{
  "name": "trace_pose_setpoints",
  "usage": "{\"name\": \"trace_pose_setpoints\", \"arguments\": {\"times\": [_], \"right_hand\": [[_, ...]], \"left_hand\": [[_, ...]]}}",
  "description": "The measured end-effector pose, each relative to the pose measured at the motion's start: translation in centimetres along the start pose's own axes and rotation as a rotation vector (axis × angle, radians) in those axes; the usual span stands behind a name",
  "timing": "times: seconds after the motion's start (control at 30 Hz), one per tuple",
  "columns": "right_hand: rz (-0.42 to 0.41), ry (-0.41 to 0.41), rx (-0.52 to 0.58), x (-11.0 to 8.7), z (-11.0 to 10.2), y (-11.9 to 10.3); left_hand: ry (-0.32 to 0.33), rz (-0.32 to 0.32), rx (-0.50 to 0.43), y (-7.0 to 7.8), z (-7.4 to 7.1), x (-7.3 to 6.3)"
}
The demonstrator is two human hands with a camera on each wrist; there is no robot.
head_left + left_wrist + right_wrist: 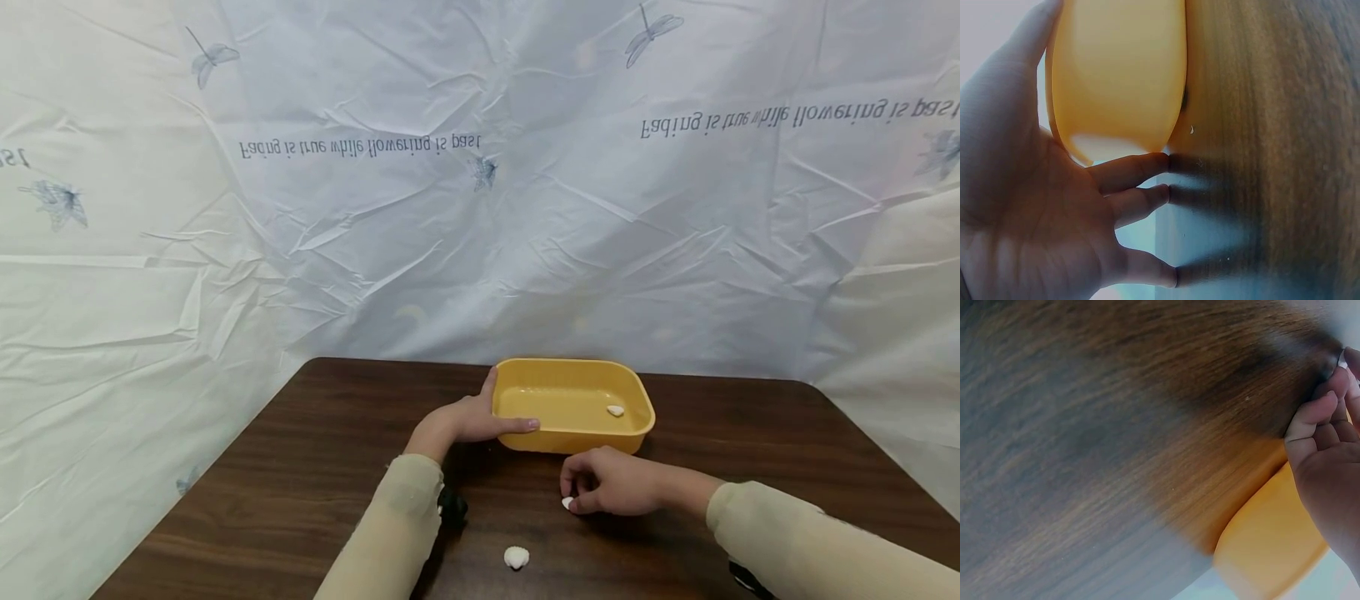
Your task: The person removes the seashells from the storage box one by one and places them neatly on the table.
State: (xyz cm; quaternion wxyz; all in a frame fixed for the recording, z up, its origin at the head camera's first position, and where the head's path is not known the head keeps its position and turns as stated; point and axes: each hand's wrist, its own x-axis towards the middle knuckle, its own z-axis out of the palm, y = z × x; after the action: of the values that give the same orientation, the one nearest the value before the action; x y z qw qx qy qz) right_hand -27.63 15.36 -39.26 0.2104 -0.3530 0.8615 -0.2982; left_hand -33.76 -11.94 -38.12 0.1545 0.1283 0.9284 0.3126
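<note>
A shallow yellow tub stands toward the back of the table, with a small white shell lying in it. My left hand rests against the tub's left end, its thumb laid along the near rim. In the left wrist view, the fingers are spread and fairly straight, their tips down at the table. Just in front of the tub, my right hand pinches a second white shell between thumb and fingers, close over the tabletop. Curled fingers mostly hide that shell in the right wrist view.
Another white shell, ribbed and fan-shaped, lies on the dark wooden table nearer to me, between the two forearms. Behind the table hangs a creased white printed sheet, close to its back edge.
</note>
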Motion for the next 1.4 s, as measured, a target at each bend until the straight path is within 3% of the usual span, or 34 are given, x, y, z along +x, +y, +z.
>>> {"name": "trace_pose_setpoints", "arguments": {"times": [1.4], "right_hand": [[-0.017, 0.074, -0.031, 0.0, 0.55, 0.96]], "left_hand": [[0.004, -0.005, -0.005, 0.13, -0.23, -0.25]]}}
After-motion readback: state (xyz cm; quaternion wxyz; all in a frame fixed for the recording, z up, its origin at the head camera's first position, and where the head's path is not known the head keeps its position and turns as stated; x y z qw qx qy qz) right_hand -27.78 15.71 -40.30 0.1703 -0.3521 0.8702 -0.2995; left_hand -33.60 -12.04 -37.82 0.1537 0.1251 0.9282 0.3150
